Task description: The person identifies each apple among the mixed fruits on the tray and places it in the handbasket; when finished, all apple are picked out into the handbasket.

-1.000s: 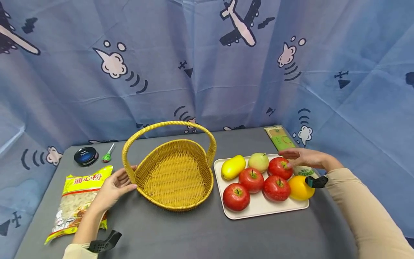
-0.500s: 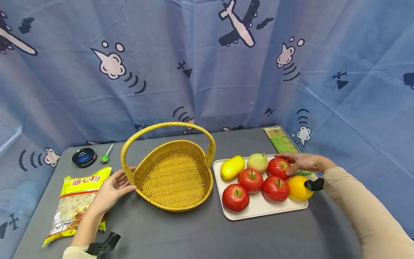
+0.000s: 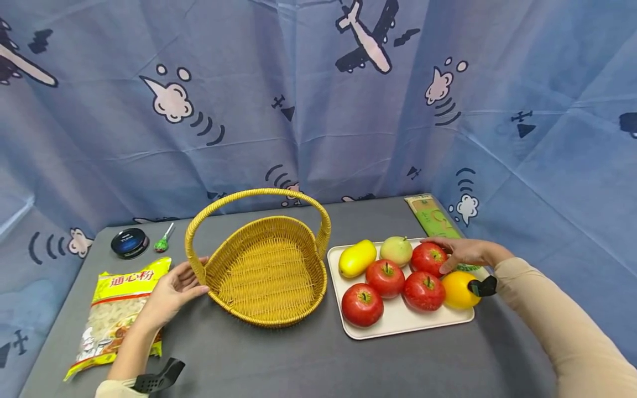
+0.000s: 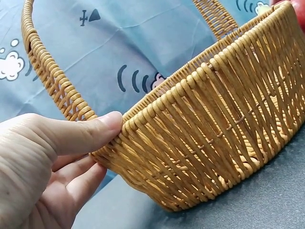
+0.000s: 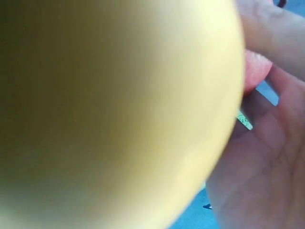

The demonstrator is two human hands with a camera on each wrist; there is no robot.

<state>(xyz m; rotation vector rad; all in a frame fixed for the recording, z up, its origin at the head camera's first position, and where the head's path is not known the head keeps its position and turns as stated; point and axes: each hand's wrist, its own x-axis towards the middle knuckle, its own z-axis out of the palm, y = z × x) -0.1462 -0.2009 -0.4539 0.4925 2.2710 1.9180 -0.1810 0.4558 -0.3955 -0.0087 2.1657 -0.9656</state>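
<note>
Beside the "通心粉" bag, left hand pinches basket; right hand grips apple.

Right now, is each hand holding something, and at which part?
The left hand grips the basket at its rim, thumb on top, beside the handle base. The right hand rests on an apple; a grip cannot be told.

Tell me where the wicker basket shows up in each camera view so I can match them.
Head: the wicker basket sits centre-left on the grey table, left of the tray of fruit.
Left wrist: the basket fills most of the frame, its wall and handle close up.
Right wrist: not in it; a blurred yellow fruit fills the frame.
Shared landmark: the left hand gripping the basket's rim beside the handle's base.
</note>
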